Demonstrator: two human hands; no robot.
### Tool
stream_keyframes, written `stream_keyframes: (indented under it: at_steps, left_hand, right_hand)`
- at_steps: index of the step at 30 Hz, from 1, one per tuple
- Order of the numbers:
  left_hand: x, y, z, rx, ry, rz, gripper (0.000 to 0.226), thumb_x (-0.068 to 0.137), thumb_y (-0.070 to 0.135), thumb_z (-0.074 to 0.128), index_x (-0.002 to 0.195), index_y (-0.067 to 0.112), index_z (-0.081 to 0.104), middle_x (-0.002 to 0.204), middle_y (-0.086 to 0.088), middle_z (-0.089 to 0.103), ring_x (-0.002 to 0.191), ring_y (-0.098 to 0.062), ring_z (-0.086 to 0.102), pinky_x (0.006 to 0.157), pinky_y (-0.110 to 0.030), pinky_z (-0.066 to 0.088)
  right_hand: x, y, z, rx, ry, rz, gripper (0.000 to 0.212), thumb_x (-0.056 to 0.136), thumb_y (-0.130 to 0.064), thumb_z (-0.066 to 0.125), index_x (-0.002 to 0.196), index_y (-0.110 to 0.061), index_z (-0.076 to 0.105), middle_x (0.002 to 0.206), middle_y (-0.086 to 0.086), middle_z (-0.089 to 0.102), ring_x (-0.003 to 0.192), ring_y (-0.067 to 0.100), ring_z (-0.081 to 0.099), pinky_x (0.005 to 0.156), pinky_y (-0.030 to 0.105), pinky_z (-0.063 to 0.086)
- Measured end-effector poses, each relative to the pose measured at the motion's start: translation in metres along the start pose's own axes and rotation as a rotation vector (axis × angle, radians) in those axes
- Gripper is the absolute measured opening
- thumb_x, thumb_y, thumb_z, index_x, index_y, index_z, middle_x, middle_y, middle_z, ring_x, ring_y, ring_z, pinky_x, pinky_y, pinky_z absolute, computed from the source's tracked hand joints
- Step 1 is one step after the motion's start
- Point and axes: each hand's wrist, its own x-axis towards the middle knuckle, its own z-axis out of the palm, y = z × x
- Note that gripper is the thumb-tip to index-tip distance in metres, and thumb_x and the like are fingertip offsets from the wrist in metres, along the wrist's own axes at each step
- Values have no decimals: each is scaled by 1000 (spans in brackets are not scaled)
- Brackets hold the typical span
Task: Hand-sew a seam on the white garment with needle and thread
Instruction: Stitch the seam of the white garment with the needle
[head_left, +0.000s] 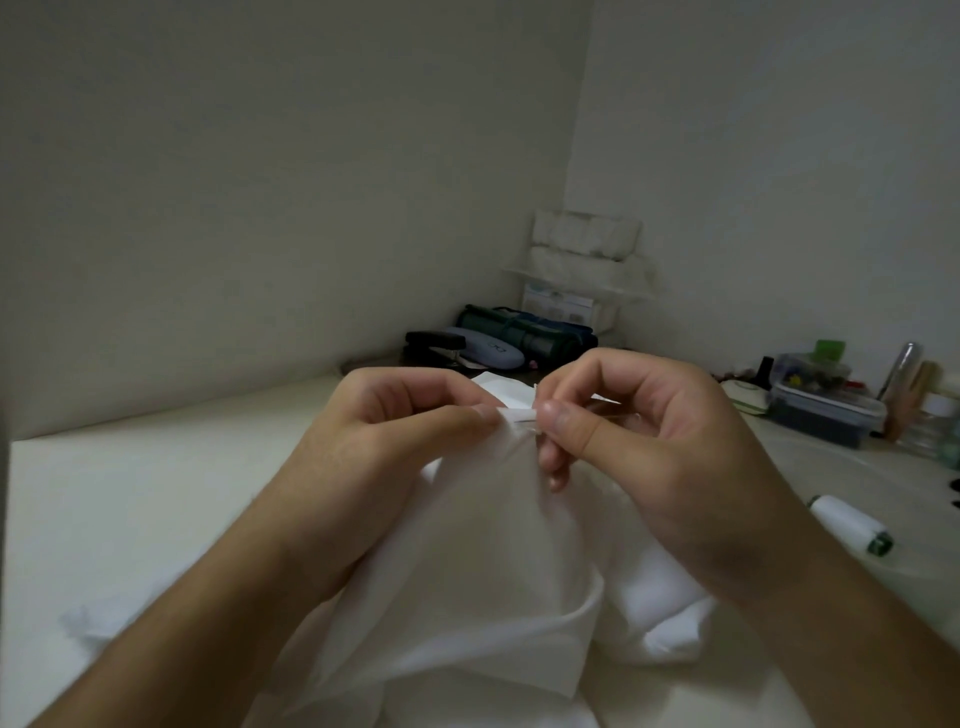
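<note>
The garment (467, 571), soft, thin white cloth, is bunched in loose folds on the pale table (130, 493). The left hand (395, 415) pinches its folded edge between thumb and fingers. Just beside it, the right hand (639, 426) pinches a thin metal needle (524, 414) lying along that edge. Right of the garment lies a white spool (847, 525); beyond it, a dark roll (530, 332) and clear boxes (821, 405).

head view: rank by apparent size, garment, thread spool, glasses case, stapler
1. Garment, by far the largest, though nearest the camera.
2. Thread spool.
3. Glasses case and stapler: look alike, both far back and partly hidden, so unranked.
</note>
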Motion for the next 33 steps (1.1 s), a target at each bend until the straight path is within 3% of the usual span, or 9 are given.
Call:
stream_keyframes:
  at_steps: [11, 15, 22, 29, 33]
  left_hand:
    - [-2, 4, 3, 6, 30, 8, 12, 77, 20, 70, 67, 13, 74, 64, -7, 66, 56, -13, 60, 51, -21, 47]
    - [-2, 4, 4, 25, 27, 9, 13, 77, 21, 70, 67, 14, 74, 66, -6, 67, 59, -14, 61, 53, -21, 47]
    - [-3, 5, 4, 30, 33, -17, 12, 75, 21, 69, 66, 15, 73, 66, -6, 66, 61, -16, 61, 55, -23, 48]
    - [-1, 4, 5, 33, 23, -33, 13, 76, 24, 71, 69, 14, 75, 65, -6, 67, 58, -14, 61, 52, -20, 48]
    - [-2, 4, 5, 41, 14, -42, 17, 77, 27, 74, 72, 11, 78, 67, -8, 69, 59, -16, 62, 54, -22, 48]
  right_hand:
    - [0, 3, -2, 4, -20, -17, 16, 89, -8, 68, 74, -3, 64, 88, 11, 70, 71, 26, 67, 73, 32, 54]
    - [0, 1, -1, -27, -21, -25, 18, 88, -10, 68, 70, -12, 66, 87, 9, 71, 70, 25, 66, 73, 31, 54]
    - [1, 4, -1, 85, -5, 25, 18, 91, -13, 63, 75, -12, 69, 90, 17, 69, 75, 31, 65, 74, 38, 51]
    - [1, 8, -3, 50, -12, 17, 18, 90, -12, 66, 72, -10, 67, 90, 13, 69, 75, 31, 65, 74, 37, 51]
    - [2, 9, -5, 77, 69, 5, 16, 90, -13, 65, 78, -3, 66, 81, 22, 64, 70, 32, 59, 66, 37, 49]
